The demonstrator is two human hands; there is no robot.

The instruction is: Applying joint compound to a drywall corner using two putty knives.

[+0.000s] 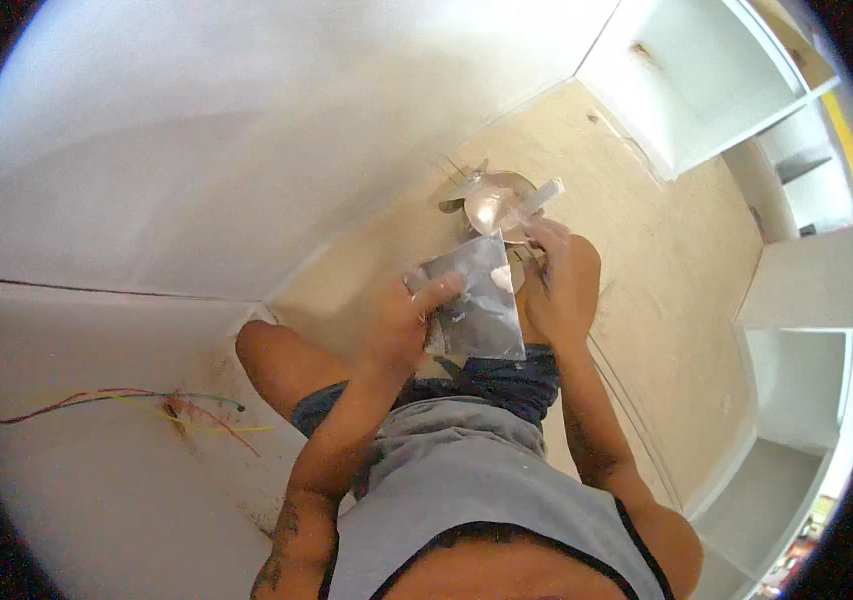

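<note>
White wall (196, 150) rises upper left, meeting a tan, scuffed floor (676, 250). Loose coloured wires (111, 395) show against the stained lower-left wall (66, 500). White open-fronted shelving (811, 280) lines the right. Upper wall brightly lit.

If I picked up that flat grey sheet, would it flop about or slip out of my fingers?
The grey sheet is probably stiff: the left hand grips it at one side, and it shows no obvious droop. Its whitish smears might make it slippery if they're wet. Being flat, it probably wouldn't roll.
</note>
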